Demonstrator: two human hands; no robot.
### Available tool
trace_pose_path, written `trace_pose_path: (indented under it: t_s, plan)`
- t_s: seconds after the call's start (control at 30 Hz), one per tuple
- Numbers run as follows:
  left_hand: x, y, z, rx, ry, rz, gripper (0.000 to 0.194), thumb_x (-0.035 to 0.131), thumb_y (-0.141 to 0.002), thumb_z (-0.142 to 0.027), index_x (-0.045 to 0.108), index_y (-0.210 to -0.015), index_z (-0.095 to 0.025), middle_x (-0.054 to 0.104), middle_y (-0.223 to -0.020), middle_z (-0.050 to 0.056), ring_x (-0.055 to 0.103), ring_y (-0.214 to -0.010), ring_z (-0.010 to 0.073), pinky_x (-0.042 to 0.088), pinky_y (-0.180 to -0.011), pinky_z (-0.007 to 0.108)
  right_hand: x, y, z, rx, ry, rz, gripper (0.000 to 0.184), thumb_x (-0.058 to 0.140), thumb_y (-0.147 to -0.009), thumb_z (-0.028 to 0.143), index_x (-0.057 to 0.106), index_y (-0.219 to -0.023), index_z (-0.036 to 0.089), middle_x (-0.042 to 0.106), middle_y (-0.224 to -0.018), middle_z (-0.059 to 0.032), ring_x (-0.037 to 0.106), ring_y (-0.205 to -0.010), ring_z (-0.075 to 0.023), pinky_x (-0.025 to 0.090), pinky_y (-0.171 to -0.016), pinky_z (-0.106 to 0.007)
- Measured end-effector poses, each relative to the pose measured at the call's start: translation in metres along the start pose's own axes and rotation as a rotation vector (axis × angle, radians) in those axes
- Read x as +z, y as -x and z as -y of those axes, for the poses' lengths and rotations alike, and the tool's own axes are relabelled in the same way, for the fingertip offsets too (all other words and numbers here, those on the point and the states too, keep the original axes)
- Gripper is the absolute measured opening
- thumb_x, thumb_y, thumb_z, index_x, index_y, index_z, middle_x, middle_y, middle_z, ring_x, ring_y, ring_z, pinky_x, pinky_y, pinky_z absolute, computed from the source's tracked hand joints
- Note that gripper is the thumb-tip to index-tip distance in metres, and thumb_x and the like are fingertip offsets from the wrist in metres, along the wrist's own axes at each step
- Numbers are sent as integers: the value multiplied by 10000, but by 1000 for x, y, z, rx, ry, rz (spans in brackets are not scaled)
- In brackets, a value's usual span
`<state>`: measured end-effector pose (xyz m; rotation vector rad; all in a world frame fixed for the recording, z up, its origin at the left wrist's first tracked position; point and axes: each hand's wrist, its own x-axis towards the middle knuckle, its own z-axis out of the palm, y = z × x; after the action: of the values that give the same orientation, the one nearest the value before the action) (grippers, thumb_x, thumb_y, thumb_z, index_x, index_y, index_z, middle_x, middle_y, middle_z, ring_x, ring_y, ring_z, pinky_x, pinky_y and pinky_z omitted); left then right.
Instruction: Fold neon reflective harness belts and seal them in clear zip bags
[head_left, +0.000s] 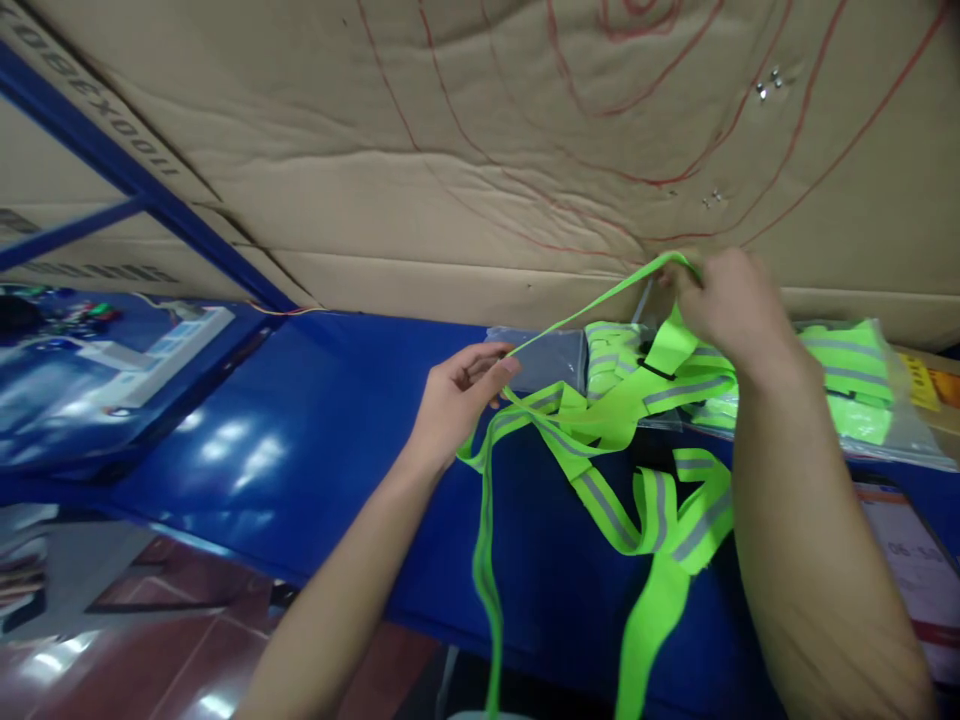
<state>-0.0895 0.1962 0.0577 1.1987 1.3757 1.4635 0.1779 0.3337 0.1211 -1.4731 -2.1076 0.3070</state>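
A neon-green reflective strap harness (611,505) with grey stripes lies tangled on the blue table (337,400), two of its ends hanging over the near edge. My left hand (469,390) pinches one strap between thumb and fingers, left of the tangle. Higher up and to the right, my right hand (724,300) is closed on the same strap, which runs taut and slanting between both hands. A black slider buckle (657,369) shows on the webbing below my right hand. My right fingertips are partly hidden.
Clear plastic bags with folded green straps (851,375) lie at the back right. A phone-like screen (907,560) is beside my right forearm. Cardboard (450,230) with red curves stands behind the table. At left are a white power strip (176,355) and a blue metal frame (195,240).
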Motion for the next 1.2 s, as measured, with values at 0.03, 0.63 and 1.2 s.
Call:
trace_pose_path:
  t_s: [0.03, 0.63, 1.2]
  plan:
    - [-1, 0, 0, 4, -4, 1, 385, 834, -785, -473, 775, -1041, -191, 763, -877, 54, 621, -635, 121, 500, -542, 227, -2, 1, -2, -14, 51, 48, 394, 569, -955, 228, 703, -1317, 147, 686, -1294, -243, 602, -1242, -417, 424, -1032, -558]
    - [1, 3, -5, 68, 68, 58, 337, 835, -793, -450, 783, -1038, -225, 759, -895, 36, 611, -606, 120, 506, -559, 258, 50, 27, 81, -487, -320, 543, 421, 521, -1030, 424, 682, -1341, 190, 761, -1198, -98, 705, -1044, -232, 473, -864, -303]
    - [2, 5, 0, 92, -8, 101, 341, 850, -777, -388, 771, -1062, -218, 696, -763, 27, 641, -675, 155, 513, -543, 243, 19, 17, 55, -292, -354, 453, 458, 565, -955, 619, 646, -721, 233, 624, -733, -5, 554, -708, -176, 367, -632, -302]
